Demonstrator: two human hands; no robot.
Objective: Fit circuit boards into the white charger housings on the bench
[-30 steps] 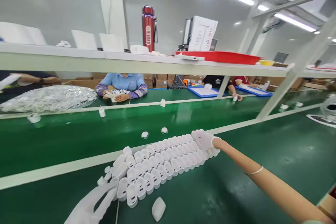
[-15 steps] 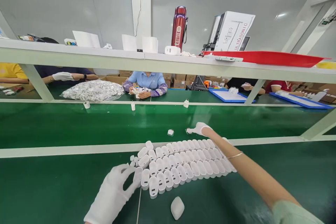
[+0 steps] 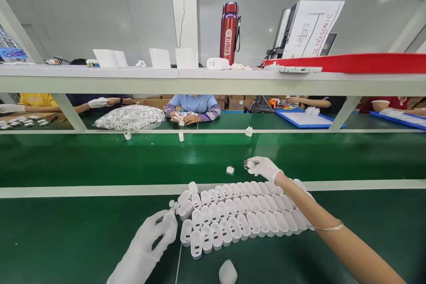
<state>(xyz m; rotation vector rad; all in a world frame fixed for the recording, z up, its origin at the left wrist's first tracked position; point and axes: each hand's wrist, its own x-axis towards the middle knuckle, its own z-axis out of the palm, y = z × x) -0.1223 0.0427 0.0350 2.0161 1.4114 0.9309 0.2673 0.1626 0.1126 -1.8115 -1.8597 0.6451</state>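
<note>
My gloved left hand (image 3: 148, 239) is closed around a white plastic housing (image 3: 171, 226), left of the rows of similar housings. Those open oval housings (image 3: 234, 228) stand in several curved rows on the green table, many with a small dark slot showing. Beyond them, over the green belt, my gloved right hand (image 3: 266, 168) pinches a small circuit board with a white part (image 3: 246, 165). Another such circuit board (image 3: 230, 170) lies on the belt just left of it. Small white pieces (image 3: 173, 205) lie beside the left end of the rows.
A white rounded block (image 3: 228, 271) lies in front of the rows. A pale rail (image 3: 100, 191) separates table from belt. Overhead runs a shelf (image 3: 133, 83) with a red flask (image 3: 229, 33). Across the belt, co-workers sit near a bag of white parts (image 3: 133, 116).
My right hand has gripped the circuit board and lifted it slightly from the belt. The left hand has drawn the housing slightly away from the rows. The view has shifted a little.
</note>
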